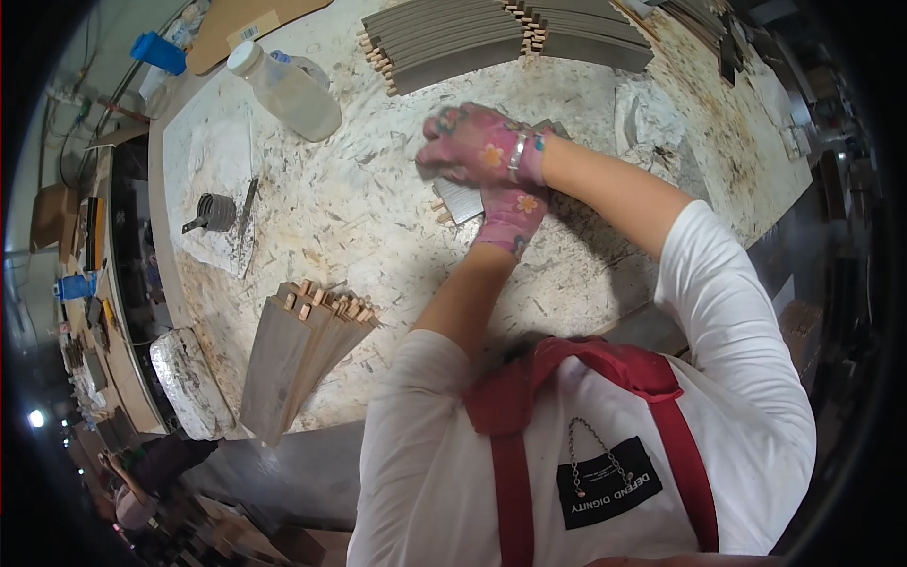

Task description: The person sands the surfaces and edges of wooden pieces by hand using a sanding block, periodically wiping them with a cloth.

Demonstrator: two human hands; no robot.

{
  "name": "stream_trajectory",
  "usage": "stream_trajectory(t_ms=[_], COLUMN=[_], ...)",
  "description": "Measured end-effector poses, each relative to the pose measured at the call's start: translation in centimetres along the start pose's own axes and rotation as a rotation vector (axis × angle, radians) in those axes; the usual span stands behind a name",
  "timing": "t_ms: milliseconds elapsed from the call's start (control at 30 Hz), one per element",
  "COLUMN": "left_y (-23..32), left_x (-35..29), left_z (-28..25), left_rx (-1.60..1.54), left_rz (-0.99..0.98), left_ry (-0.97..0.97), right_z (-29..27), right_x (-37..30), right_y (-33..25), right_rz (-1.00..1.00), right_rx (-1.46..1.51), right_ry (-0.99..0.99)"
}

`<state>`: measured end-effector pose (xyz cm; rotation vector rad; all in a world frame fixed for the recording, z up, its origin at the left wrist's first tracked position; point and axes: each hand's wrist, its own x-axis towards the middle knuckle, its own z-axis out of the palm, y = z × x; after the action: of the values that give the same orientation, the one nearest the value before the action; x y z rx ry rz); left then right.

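Observation:
Both my hands wear pink flowered gloves and meet over the far middle of the worktable. My right hand (472,144) reaches in from the right and lies across the left one, its fingers curled and slightly blurred; what they hold, if anything, cannot be made out. Beneath it, my left hand (511,215) shows mainly its wrist and back, with its fingers hidden. A grey wooden slat (461,201) with light dowel pegs at its end pokes out beside the left hand. More grey wood (552,128) shows behind the right wrist.
Stacked grey slats (453,52) with dowel ends lie along the far side. A fanned slat bundle (283,354) rests near left. Leftward are a cloudy bottle (298,99), a dark coil (217,212) and a wrapped block (191,383). Crumpled white plastic (648,115) sits right.

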<state>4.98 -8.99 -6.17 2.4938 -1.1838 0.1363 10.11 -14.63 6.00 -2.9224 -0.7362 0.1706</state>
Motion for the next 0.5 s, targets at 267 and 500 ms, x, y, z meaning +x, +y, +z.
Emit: stream_trajectory(t_ms=[267,500], left_y=[-7.5,-10.5], left_x=[1.5,1.6], left_z=[-9.8,-9.2], left_rx=[-0.432,-0.207], left_rz=[0.000,0.130], left_ry=[0.161,-0.094], right_z=[-1.6,5.5], right_x=[-10.0,-10.4], right_y=[2.2,-6.2], right_rz=[0.416,0.060], right_rx=[0.398,0.196], right_ry=[0.724,0.473])
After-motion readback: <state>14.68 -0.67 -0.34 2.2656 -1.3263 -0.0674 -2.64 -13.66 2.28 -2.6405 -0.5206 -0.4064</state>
